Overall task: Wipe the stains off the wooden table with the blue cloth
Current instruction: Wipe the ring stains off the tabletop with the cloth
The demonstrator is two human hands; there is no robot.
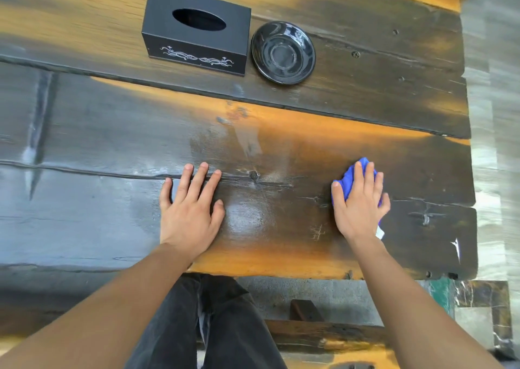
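The blue cloth (347,181) lies bunched on the bench (112,143), near its right end and on the plank nearest me. Its long axis runs roughly away from me, from a small white tag at the near end to a folded peak at the far end, tilted slightly to the left. My right hand (358,202) lies flat on top of it, fingers spread and pointing away from me, pressing it down rather than gripping it; blue shows past my fingertips, beside my thumb and along my little finger.

My left hand (188,208) rests flat and empty on the bare wood, well apart from the cloth, fingers spread across a long crack. Between the two hands the wood has a shiny wet-looking patch (247,214), with a pale smear (247,140) farther off. On the far plank a black tissue box (197,29) stands just beside a black saucer (282,52).
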